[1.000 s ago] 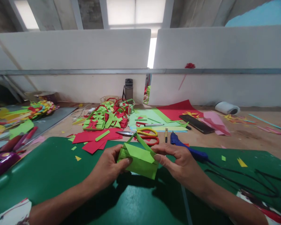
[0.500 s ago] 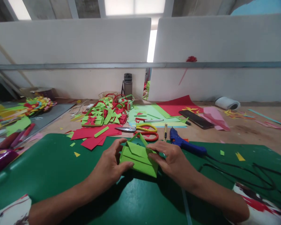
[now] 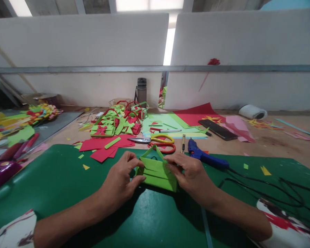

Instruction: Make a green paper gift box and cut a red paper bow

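A small light-green paper bag (image 3: 157, 174) with a folded strip handle stands over the green mat (image 3: 144, 220). At its left side edge, my left hand (image 3: 122, 177) pinches the paper between thumb and fingers. My right hand (image 3: 191, 170) grips the upper right corner, close to the foot of the handle. Creases run across the bag's front. Just behind it lie scissors (image 3: 161, 144) with yellow and red-orange handles, a yellow box cutter (image 3: 183, 143) and a blue glue gun (image 3: 206, 156).
Red paper pieces (image 3: 103, 153) lie left of the scissors, before a heap of green and red paper bags (image 3: 119, 122). A phone (image 3: 218, 130) rests at the right. The glue gun's black cord (image 3: 260, 187) loops over the mat. A bottle (image 3: 142, 91) stands by the white partition.
The bag's flap at the top front now lies straighter, and the bag has turned slightly and moved a little right. My left fingers have shifted to its side edge.
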Tool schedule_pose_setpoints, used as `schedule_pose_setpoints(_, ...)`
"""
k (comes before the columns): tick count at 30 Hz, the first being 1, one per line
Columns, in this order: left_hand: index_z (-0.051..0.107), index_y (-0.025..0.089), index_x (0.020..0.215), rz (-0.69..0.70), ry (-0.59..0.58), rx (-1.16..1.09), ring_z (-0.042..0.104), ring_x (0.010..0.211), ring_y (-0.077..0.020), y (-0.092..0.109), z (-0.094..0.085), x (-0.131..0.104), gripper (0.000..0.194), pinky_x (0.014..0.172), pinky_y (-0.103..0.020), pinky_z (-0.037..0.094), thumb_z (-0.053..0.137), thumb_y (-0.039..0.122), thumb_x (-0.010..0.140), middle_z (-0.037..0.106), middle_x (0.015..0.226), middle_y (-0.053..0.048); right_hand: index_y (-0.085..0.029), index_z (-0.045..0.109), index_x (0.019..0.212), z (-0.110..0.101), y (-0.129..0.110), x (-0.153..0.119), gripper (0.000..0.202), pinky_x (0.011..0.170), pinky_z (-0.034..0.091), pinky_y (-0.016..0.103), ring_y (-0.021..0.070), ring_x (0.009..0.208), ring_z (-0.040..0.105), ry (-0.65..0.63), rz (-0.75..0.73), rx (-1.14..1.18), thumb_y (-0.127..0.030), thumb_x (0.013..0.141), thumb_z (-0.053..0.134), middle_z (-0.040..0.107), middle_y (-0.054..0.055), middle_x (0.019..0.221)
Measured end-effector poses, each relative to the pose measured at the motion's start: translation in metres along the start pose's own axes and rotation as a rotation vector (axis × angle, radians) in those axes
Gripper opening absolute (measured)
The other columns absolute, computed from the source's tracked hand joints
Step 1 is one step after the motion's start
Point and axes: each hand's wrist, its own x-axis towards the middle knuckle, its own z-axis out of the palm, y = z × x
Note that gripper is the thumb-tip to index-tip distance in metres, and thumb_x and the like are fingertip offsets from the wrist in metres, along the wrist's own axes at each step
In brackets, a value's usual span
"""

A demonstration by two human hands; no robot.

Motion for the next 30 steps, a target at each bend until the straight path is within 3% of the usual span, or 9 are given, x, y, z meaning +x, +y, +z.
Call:
schedule_pose_setpoints(8,0.053,0.019,0.088,0.121,0.021,0.125,0.048,0.083,-0.0177,0.0022,0.0008,-0.0029,0.011,0.07,-0.031,0.044,0.056,0.014,0.079,0.046,0.092,-0.004,-0.014,0.064,0.089,0.0023,-0.0064,-0.0007,0.016,0.071,0.049,0.026,0.016,0.077,0.064,0.079,-0.015,0.043,-0.007,0.083,0.051,0.068,0.006,0.082)
schedule_pose_setpoints(18,0.052,0.018,0.078,0.191,0.094,0.157,0.047,0.077,-0.0146,0.0015,0.003,-0.0064,0.008,0.062,-0.025,0.04,0.05,0.01,0.081,0.045,0.085,-0.002,-0.016,0.061,0.086,0.0023,-0.0076,-0.0035,0.015,0.065,0.048,0.027,0.0155,0.071,0.061,0.067,-0.009,0.035,-0.008,0.084,0.049,0.064,0.004,0.077)
schedule_pose_setpoints(30,0.053,0.016,0.07,0.285,0.14,0.199,0.043,0.066,-0.0108,0.0009,0.0047,-0.0094,0.021,0.056,-0.021,0.035,0.043,0.015,0.088,0.045,0.075,-0.001,-0.015,0.061,0.089,0.0035,-0.0025,-0.006,0.013,0.066,0.048,0.028,0.0166,0.072,0.06,0.039,-0.091,-0.015,-0.011,0.087,0.048,0.062,0.006,0.078)
